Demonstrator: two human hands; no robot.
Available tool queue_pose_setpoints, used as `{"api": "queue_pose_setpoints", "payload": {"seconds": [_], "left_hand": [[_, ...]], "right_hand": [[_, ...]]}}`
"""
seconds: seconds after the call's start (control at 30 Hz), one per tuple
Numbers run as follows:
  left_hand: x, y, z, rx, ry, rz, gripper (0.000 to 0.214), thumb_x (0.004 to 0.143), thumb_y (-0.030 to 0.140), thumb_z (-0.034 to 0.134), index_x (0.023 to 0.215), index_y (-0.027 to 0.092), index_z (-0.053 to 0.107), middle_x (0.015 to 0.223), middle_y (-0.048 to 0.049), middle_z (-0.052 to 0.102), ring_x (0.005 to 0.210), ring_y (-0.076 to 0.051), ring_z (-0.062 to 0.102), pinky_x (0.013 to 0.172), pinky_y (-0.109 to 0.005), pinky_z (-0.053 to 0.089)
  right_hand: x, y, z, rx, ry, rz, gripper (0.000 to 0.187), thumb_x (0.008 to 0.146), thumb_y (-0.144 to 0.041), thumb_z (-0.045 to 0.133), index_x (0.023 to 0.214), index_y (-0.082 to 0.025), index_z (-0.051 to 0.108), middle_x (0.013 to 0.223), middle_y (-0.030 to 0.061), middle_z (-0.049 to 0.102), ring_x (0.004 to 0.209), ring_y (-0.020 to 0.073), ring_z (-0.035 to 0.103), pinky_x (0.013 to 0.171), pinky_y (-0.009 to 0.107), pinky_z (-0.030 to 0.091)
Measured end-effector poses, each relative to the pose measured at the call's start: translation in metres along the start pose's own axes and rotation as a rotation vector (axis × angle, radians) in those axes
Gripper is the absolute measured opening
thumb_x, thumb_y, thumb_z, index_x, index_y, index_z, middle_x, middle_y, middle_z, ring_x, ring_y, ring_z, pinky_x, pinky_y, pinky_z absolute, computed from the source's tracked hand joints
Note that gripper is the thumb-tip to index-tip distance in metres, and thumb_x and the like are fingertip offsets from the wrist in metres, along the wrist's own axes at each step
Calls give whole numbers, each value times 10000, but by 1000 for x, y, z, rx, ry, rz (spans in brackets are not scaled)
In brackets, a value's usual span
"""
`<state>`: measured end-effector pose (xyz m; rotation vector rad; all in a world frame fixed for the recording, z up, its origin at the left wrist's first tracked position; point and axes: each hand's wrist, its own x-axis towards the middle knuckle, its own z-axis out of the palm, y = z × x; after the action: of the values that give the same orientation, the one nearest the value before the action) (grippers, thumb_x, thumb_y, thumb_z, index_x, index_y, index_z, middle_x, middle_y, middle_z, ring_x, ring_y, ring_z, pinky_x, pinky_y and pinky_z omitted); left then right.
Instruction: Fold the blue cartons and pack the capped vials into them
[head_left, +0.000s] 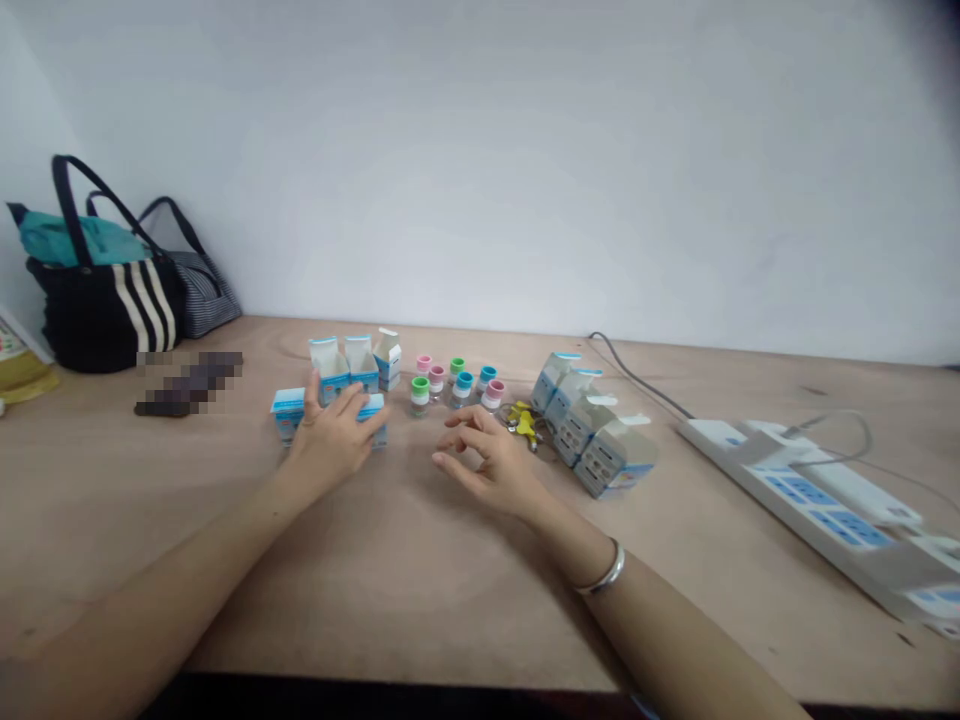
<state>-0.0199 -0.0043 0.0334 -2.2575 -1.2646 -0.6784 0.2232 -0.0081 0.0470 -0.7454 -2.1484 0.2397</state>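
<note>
My left hand [334,437] reaches over small blue-and-white cardboard boxes, its fingers spread. One closed box [288,415] shows left of it, and another closed box [379,435] is partly covered by the fingers. Whether the fingers touch them, I cannot tell. Behind stand open boxes [333,386] with raised flaps. My right hand [495,465] is above the table, fingers apart and slightly curled, holding nothing. It is nearest a pink-topped small clear bottle [493,394], one of several bottles with pink, green [420,396] and blue [462,388] tops. Yellow pieces with metal parts [526,428] lie right of it.
Several open boxes [600,455] stand in a row to the right. Beyond them is a white power strip [795,505] with cables [645,375]. A black bag [97,310] and a blurred dark object [191,385] are at the left on the wooden table [360,590].
</note>
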Motion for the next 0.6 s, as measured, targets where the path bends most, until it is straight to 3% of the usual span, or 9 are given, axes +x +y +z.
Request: {"api": "queue_pose_setpoints", "payload": {"seconds": [0.13, 0.27, 0.43, 0.5, 0.6], "left_hand": [[-5, -17, -1, 28, -28, -157, 337, 776, 187, 532, 1084, 302, 607, 1047, -97, 627, 1067, -312, 542, 1024, -702, -22], [-9, -27, -1, 107, -45, -267, 426, 781, 250, 539, 1205, 299, 537, 1121, -123, 583, 1068, -330, 511, 1000, -723, -9], [-4, -31, -6, 116, -30, -416, 651, 688, 549, 619, 1264, 267, 503, 1248, -199, 505, 1147, -438, 423, 952, -753, 76], [5, -34, -9, 104, -79, -484, 728, 671, 691, 545, 1266, 273, 508, 1256, -206, 510, 1165, -466, 404, 930, -762, 94], [23, -45, -11, 94, -214, -578, 707, 750, 750, 338, 1234, 280, 547, 1216, -201, 565, 1171, -469, 419, 908, -761, 117]], "right_hand": [[-1, -1, 0, -11, -40, -19, 120, 816, -302, 625, 815, -182, 638, 948, 90, 554, 868, 183, 578, 737, 317, 500], [-2, 0, 1, -10, -70, -18, 122, 821, -306, 618, 814, -186, 640, 969, 92, 552, 877, 184, 578, 760, 329, 507], [-4, 4, 2, 9, -86, -25, 121, 814, -306, 625, 826, -186, 639, 995, 98, 547, 887, 186, 576, 763, 329, 515], [-4, 5, 3, 18, -93, -27, 126, 813, -309, 626, 824, -184, 635, 1004, 99, 541, 882, 184, 575, 749, 322, 518], [-4, 4, 3, 24, -107, -25, 125, 816, -310, 622, 818, -185, 631, 1011, 100, 534, 896, 185, 571, 719, 304, 517]]}}
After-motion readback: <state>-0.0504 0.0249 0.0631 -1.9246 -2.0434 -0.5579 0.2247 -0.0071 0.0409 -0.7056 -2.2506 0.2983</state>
